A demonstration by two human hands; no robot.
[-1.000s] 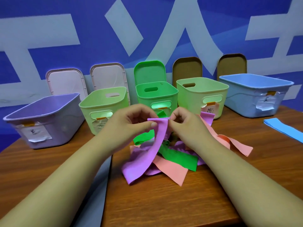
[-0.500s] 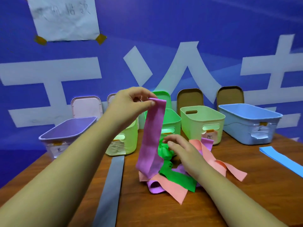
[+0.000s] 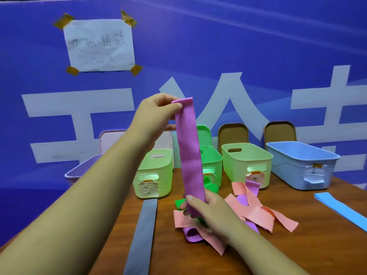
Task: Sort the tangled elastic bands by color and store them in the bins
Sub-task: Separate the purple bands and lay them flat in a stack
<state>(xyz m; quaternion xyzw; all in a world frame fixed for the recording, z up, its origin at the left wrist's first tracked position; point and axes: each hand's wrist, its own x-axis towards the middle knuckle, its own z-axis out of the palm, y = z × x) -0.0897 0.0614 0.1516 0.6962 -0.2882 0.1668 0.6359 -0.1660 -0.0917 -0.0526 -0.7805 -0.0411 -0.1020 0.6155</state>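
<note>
My left hand pinches the top end of a purple elastic band and holds it high above the table, stretched upright. Down at the pile, my right hand grips that band's lower end. Under it lies a tangle of pink, green and purple bands. Behind stand a purple bin, a light green bin, a bright green bin, another light green bin and a blue bin.
A grey band lies flat on the wooden table at the left of the pile. At the table's right edge there is a blue band. Lids lean on the blue wall behind the bins. A taped paper note hangs on the wall.
My left hand has lifted the purple band from the pile up high. My right hand let go of its top, dropped to the pile, and now grips the band's lower end.
</note>
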